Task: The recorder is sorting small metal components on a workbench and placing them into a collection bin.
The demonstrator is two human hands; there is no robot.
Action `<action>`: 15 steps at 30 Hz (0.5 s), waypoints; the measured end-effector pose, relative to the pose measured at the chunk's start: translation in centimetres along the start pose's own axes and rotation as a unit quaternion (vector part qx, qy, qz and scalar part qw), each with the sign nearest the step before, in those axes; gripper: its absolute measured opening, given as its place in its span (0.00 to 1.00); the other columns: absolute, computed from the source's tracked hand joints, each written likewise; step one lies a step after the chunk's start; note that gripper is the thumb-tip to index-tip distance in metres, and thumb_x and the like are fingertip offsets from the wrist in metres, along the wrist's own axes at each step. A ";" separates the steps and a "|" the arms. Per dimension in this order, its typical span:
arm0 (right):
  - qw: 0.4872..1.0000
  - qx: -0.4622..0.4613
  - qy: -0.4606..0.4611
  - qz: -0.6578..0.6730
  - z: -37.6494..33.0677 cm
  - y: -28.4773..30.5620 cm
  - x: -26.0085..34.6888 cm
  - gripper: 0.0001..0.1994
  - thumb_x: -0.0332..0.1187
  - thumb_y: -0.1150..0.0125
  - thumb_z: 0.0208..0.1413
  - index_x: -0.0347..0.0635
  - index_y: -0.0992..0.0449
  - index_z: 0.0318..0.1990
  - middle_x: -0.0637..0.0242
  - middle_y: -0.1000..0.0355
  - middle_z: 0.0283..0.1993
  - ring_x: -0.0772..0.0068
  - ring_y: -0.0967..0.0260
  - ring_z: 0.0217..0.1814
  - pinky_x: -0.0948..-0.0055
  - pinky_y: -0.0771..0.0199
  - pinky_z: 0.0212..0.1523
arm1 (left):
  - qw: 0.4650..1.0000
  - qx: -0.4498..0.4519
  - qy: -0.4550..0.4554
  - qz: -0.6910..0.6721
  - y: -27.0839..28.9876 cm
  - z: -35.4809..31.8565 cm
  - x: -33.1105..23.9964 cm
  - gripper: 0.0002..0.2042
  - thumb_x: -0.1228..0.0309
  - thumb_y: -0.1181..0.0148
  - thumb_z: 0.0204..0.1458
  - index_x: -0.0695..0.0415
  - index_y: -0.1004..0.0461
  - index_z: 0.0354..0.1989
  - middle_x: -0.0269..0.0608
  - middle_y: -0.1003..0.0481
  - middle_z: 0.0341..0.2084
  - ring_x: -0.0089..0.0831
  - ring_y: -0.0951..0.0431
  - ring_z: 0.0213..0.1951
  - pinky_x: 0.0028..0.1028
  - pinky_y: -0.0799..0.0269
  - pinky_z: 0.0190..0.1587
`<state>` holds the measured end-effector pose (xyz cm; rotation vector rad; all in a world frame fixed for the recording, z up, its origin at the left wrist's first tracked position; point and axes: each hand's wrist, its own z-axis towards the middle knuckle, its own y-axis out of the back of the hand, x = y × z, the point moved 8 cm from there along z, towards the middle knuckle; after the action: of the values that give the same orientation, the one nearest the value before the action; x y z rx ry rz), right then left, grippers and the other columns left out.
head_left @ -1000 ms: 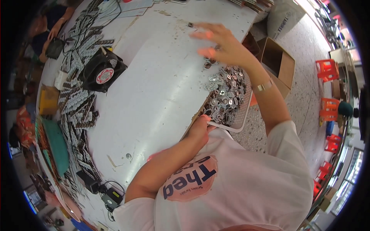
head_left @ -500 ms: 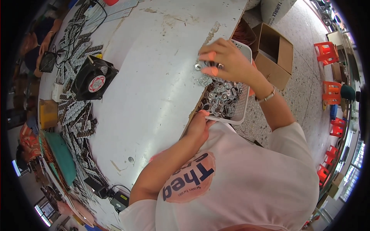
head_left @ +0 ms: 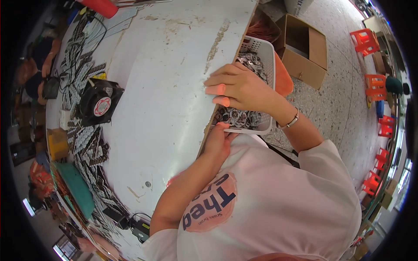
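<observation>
Head view: a white basket (head_left: pixel 266 56) of small round metal parts (head_left: pixel 244 117) is seen against the edge of the white table (head_left: pixel 165 87). The right hand (head_left: pixel 241 87) is held over the basket, fingers curled; whether a part is held cannot be told. The left hand (head_left: pixel 217 139) is pressed to the basket's near rim, its grip hidden. A black fan (head_left: pixel 99 103) sits well left of the basket; a cardboard box (head_left: pixel 307 50) stands to its right.
</observation>
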<state>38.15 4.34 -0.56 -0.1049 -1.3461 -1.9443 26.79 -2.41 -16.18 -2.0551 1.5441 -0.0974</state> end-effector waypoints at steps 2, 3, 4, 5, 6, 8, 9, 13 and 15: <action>1.000 -0.018 -0.019 0.003 -1.8 1.0 -0.1 0.16 0.36 0.36 0.46 0.49 0.27 0.45 0.70 0.28 0.48 0.63 0.34 0.49 0.65 0.37 0.51 | 1.000 0.000 0.004 0.007 -0.1 -0.1 -0.1 0.09 0.84 0.55 0.46 0.65 0.37 0.37 0.50 0.34 0.40 0.43 0.31 0.46 0.46 0.32 0.56; 0.997 -0.059 -0.040 0.027 -2.8 2.2 -0.2 0.17 0.35 0.36 0.46 0.49 0.27 0.45 0.69 0.28 0.47 0.63 0.34 0.50 0.65 0.37 0.51 | 1.000 -0.002 0.004 0.008 0.0 0.0 -0.2 0.10 0.83 0.55 0.46 0.66 0.37 0.38 0.51 0.33 0.41 0.43 0.31 0.46 0.46 0.33 0.57; 0.992 -0.100 -0.062 0.051 -4.0 3.3 -0.5 0.18 0.35 0.35 0.45 0.48 0.27 0.46 0.68 0.28 0.47 0.62 0.34 0.50 0.65 0.37 0.51 | 1.000 -0.003 0.009 0.013 0.0 0.1 0.0 0.10 0.83 0.55 0.46 0.66 0.37 0.38 0.51 0.33 0.41 0.43 0.31 0.46 0.46 0.33 0.57; 0.990 -0.108 -0.087 0.015 -5.7 3.9 -1.2 0.21 0.35 0.34 0.44 0.47 0.28 0.49 0.64 0.30 0.50 0.60 0.35 0.52 0.65 0.37 0.52 | 1.000 -0.011 0.010 0.014 0.1 0.2 0.1 0.10 0.83 0.55 0.46 0.66 0.37 0.38 0.50 0.33 0.41 0.44 0.30 0.46 0.46 0.33 0.57; 0.989 -0.111 -0.094 0.013 -7.2 4.0 -1.4 0.21 0.35 0.34 0.44 0.47 0.28 0.49 0.64 0.30 0.50 0.60 0.35 0.52 0.65 0.37 0.52 | 1.000 -0.019 0.011 0.015 0.2 0.2 0.0 0.10 0.83 0.56 0.46 0.66 0.37 0.39 0.50 0.33 0.41 0.44 0.30 0.46 0.46 0.33 0.56; 0.924 -0.236 -0.272 -0.127 -11.7 5.5 -3.8 0.28 0.37 0.33 0.43 0.46 0.33 0.55 0.60 0.33 0.54 0.57 0.37 0.53 0.64 0.38 0.53 | 0.999 -0.023 0.019 0.027 0.6 0.5 0.2 0.11 0.84 0.55 0.46 0.66 0.37 0.39 0.50 0.33 0.41 0.44 0.30 0.46 0.45 0.30 0.54; 0.881 -0.278 -0.372 -0.089 -13.9 5.1 -4.7 0.33 0.38 0.33 0.44 0.44 0.39 0.59 0.60 0.35 0.56 0.60 0.37 0.54 0.63 0.40 0.56 | 0.999 -0.028 0.010 0.031 0.6 0.5 0.0 0.11 0.84 0.54 0.45 0.66 0.37 0.40 0.49 0.33 0.41 0.43 0.30 0.45 0.45 0.28 0.52; 0.665 -0.240 -0.573 0.415 -21.0 -3.3 -7.3 0.31 0.36 0.37 0.49 0.41 0.42 0.60 0.63 0.34 0.54 0.65 0.38 0.55 0.66 0.39 0.53 | 0.998 -0.011 -0.017 0.063 0.6 0.6 -0.2 0.13 0.85 0.53 0.44 0.65 0.36 0.40 0.45 0.33 0.40 0.40 0.29 0.44 0.43 0.25 0.49; 0.485 -0.225 -0.644 0.547 -23.0 -6.8 -6.2 0.23 0.30 0.46 0.51 0.37 0.38 0.56 0.65 0.33 0.48 0.71 0.38 0.51 0.71 0.37 0.48 | 0.996 -0.015 -0.033 0.085 -0.4 0.1 -0.1 0.13 0.85 0.53 0.44 0.64 0.36 0.41 0.44 0.32 0.39 0.39 0.28 0.43 0.43 0.25 0.48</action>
<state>46.04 -10.39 -18.81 -2.4023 -0.8317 -0.6935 27.13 -2.17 -16.08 -1.9212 1.6799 0.0578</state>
